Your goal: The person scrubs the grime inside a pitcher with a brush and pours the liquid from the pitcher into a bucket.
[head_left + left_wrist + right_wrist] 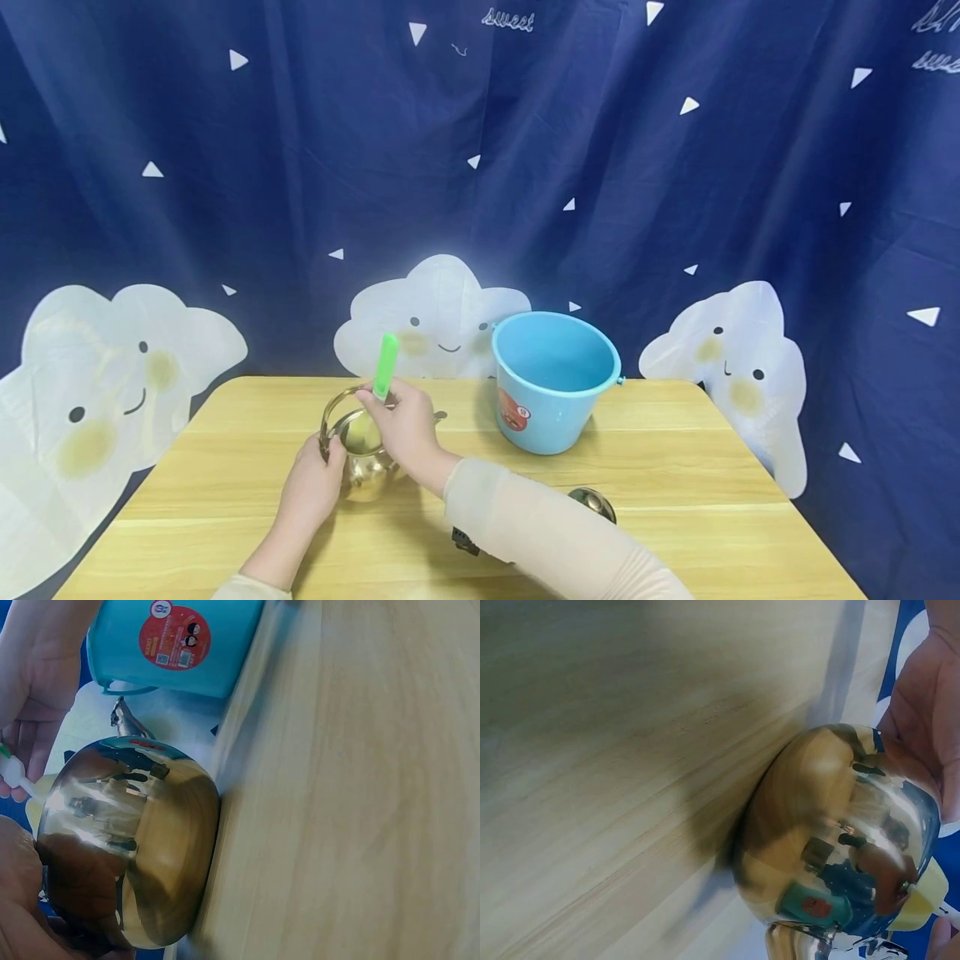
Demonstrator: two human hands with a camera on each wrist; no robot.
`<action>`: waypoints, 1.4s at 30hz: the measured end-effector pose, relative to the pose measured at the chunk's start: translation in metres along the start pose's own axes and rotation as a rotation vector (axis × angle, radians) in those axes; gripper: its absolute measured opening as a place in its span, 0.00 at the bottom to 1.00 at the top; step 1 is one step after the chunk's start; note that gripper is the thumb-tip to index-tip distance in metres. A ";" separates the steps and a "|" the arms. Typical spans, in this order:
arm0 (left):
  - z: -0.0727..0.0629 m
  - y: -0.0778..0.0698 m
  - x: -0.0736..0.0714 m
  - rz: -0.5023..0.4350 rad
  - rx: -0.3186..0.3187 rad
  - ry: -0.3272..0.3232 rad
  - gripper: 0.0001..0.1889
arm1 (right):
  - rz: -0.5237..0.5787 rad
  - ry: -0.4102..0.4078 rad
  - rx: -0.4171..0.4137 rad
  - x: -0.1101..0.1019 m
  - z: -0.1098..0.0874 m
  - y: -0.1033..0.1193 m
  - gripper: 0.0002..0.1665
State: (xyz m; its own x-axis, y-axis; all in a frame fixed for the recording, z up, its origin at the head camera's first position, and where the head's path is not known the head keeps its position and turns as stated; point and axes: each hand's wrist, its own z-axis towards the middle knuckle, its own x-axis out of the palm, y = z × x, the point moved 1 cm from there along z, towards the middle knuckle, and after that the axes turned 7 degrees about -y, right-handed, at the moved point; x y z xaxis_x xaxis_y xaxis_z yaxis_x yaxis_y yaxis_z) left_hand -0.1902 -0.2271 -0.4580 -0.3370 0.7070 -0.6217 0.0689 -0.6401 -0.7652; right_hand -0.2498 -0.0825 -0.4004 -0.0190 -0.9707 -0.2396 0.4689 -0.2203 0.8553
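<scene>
A shiny gold-coloured kettle [367, 479] with a tall loop handle stands lidless on the table. My left hand [315, 479] holds it at its left side, by the foot of the loop handle; in the left wrist view the fingers are partly hidden. My right hand [408, 425] grips a sponge brush by its green handle [386, 367], over the kettle's mouth. In the right wrist view the brush's yellow sponge head [926, 896] shows at the rim, below its white stem. The kettle's spout [129, 718] points towards the bucket.
A light-blue bucket [543, 417] with a red sticker stands at the back, right of the kettle. The round gold lid [594, 502] lies on the wooden table [697, 467], partly hidden by my right sleeve. A dark blue curtain [480, 167] hangs behind.
</scene>
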 end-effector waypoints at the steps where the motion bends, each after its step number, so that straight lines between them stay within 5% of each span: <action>1: 0.000 0.000 0.000 0.000 0.001 -0.001 0.35 | -0.002 0.000 -0.001 0.000 0.000 0.000 0.07; 42: 0.000 0.001 0.001 0.018 -0.003 0.001 0.34 | 0.073 -0.070 -0.046 -0.031 0.012 0.028 0.06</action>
State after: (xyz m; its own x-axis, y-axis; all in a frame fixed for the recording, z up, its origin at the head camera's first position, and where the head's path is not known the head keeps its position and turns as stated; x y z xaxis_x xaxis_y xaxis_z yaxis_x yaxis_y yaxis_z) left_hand -0.1907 -0.2272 -0.4594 -0.3346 0.6960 -0.6353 0.0779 -0.6514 -0.7547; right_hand -0.2462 -0.0602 -0.3635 -0.0445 -0.9887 -0.1431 0.5110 -0.1456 0.8472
